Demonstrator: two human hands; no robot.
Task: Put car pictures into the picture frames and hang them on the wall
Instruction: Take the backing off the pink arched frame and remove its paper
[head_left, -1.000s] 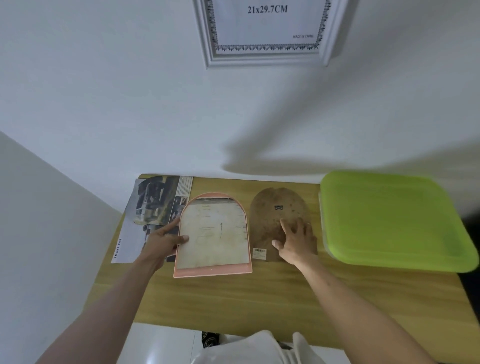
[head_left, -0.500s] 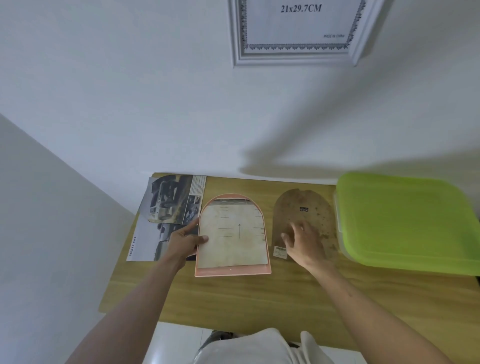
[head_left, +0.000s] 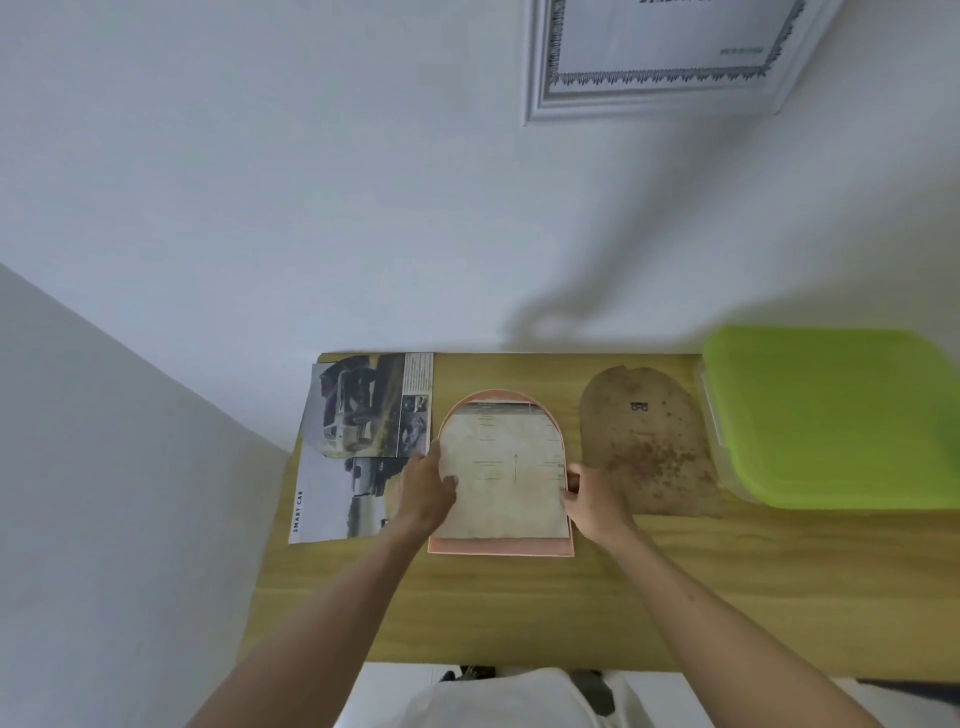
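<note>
head view – pink frame (head_left: 501, 545) arch points wallward

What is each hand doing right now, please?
Left hand: gripping the stained arched paper insert.
Right hand: gripping the same insert's right edge.

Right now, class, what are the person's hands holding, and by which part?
Both hold the pale insert sheet lying in the pink arched frame: left hand at its left edge, right hand at its right edge.

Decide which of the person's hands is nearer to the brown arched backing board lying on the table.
Right. The right hand grips the pink arched frame's right edge, just beside the backing board; the left hand holds the frame's far side, next to the car pictures.
</note>
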